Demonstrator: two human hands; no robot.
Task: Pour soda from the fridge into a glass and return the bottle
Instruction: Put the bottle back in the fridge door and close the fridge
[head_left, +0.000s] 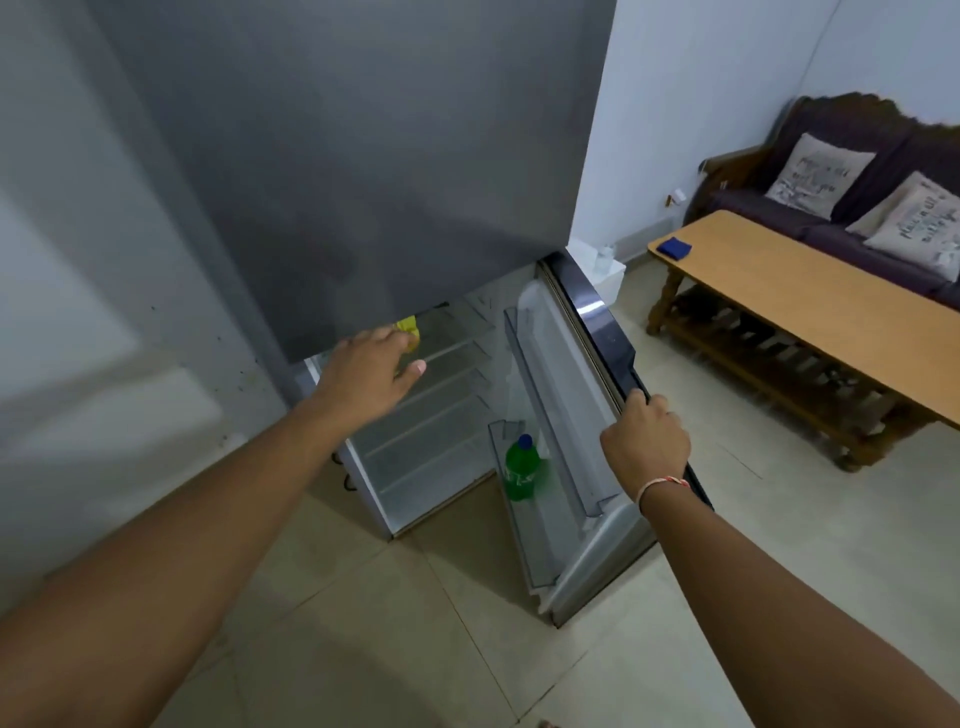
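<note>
The grey fridge (363, 156) has its lower door (597, 332) swung open to the right. A green soda bottle (521, 470) with a blue cap stands upright in the door's lowest rack. My right hand (647, 436) grips the outer edge of the open door. My left hand (366, 374) reaches into the fridge at the upper shelf, fingers apart and holding nothing, just in front of a yellow object (408, 328) on that shelf. No glass is in view.
Bare white shelves (431, 415) fill the fridge interior. A long wooden coffee table (810, 312) with a blue cloth (674, 247) stands to the right, before a dark sofa (831, 171) with cushions. Tiled floor (415, 649) lies below.
</note>
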